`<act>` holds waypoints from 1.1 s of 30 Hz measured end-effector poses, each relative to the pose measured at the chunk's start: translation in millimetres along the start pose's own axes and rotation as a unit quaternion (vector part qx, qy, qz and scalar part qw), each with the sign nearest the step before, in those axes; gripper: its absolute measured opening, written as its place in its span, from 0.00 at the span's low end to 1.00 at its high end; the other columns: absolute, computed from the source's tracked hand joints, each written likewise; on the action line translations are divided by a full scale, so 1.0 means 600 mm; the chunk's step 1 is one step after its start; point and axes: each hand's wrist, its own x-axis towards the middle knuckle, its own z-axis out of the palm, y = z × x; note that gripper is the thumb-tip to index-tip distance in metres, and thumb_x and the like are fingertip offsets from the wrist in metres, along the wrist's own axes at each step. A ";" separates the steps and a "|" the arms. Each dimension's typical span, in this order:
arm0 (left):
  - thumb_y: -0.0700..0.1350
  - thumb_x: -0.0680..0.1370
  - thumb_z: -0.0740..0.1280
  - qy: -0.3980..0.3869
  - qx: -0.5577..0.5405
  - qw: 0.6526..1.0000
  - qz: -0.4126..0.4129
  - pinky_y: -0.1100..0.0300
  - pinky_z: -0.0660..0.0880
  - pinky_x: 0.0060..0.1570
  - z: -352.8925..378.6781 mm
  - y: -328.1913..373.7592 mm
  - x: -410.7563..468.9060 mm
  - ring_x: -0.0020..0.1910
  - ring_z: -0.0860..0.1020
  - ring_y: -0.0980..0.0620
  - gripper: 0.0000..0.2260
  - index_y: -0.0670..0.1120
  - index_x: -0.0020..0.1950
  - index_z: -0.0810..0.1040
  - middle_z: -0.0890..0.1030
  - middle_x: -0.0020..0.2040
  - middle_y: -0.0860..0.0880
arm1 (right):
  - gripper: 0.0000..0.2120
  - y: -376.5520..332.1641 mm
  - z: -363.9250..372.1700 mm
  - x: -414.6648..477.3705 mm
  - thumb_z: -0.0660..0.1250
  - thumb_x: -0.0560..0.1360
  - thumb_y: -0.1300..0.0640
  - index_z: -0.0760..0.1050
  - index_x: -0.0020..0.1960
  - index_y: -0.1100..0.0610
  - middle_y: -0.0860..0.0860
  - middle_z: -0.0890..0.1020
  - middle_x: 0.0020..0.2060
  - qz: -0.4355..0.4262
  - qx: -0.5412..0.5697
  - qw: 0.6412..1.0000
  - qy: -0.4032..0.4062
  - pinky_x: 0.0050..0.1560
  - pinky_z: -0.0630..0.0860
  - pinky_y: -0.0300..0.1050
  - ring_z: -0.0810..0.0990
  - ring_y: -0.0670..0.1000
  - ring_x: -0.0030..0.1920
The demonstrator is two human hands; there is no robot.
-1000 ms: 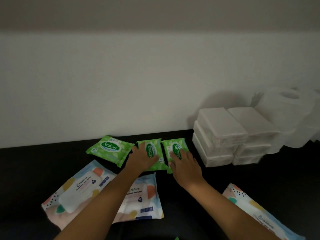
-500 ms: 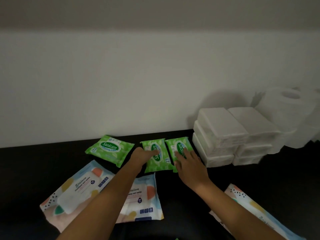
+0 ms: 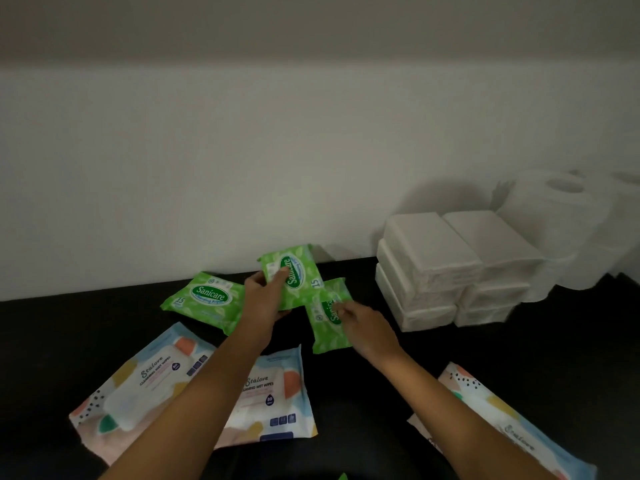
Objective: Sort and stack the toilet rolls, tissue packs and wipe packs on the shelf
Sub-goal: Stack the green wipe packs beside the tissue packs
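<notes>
We see the left hand (image 3: 265,299) clasping a small green Sanicare wipe pack (image 3: 292,273), thumb across its near face and fingers behind, lifted clear of the black shelf (image 3: 519,358). The pack's long axis runs away from us, tilted slightly right, and its label reads sideways, the "15" at its right edge. It is glossy leaf-green with a white-rimmed oval logo.

Just right of that grip and lower, a second green pack (image 3: 327,320) lies flat on the shelf, its long axis also pointing away from us. The right hand (image 3: 363,323) rests its fingertips on this pack's right side, fingers loosely spread and not closed round anything; whether it pinches the edge we cannot tell. The held pack's near corner overlaps the lying pack's far end.

Left of the grip, a third green pack (image 3: 204,301) lies with its long axis crosswise, logo upright to us, partly hidden by the left wrist.

Nearer us lie three large pastel wet wipe packs: one far left (image 3: 138,382), one under the left forearm (image 3: 273,400), one at lower right (image 3: 512,420).

Right of both hands, white tissue packs (image 3: 446,268) stand in two stacks against the wall, with toilet rolls (image 3: 554,223) beyond them.
</notes>
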 end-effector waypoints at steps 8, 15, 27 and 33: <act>0.47 0.81 0.56 -0.024 0.125 0.990 0.056 0.57 0.72 0.52 0.049 -0.041 -0.040 0.60 0.76 0.42 0.21 0.40 0.72 0.58 0.74 0.64 0.38 | 0.17 -0.025 -0.015 0.002 0.58 0.80 0.52 0.73 0.62 0.60 0.52 0.78 0.49 0.063 0.228 0.971 0.035 0.34 0.70 0.27 0.75 0.48 0.46; 0.49 0.81 0.56 -0.087 0.258 0.960 0.064 0.56 0.71 0.62 0.042 -0.044 -0.040 0.63 0.74 0.44 0.22 0.44 0.74 0.59 0.74 0.66 0.41 | 0.17 -0.013 -0.024 0.008 0.63 0.77 0.56 0.72 0.64 0.60 0.56 0.80 0.55 0.039 0.153 0.985 0.069 0.28 0.67 0.21 0.75 0.48 0.46; 0.55 0.78 0.60 -0.128 0.340 0.931 0.044 0.58 0.69 0.64 0.009 -0.066 -0.034 0.67 0.71 0.44 0.25 0.46 0.72 0.66 0.63 0.72 0.41 | 0.19 0.012 0.015 0.016 0.58 0.79 0.52 0.72 0.66 0.59 0.59 0.72 0.59 0.041 0.085 0.994 0.050 0.52 0.70 0.40 0.75 0.56 0.58; 0.46 0.80 0.60 -0.157 0.338 0.926 0.059 0.61 0.76 0.50 0.015 -0.060 -0.030 0.56 0.80 0.45 0.15 0.42 0.64 0.76 0.79 0.60 0.40 | 0.16 0.015 0.015 0.010 0.56 0.80 0.59 0.73 0.65 0.58 0.58 0.76 0.59 0.046 0.144 0.986 0.070 0.49 0.69 0.39 0.77 0.54 0.56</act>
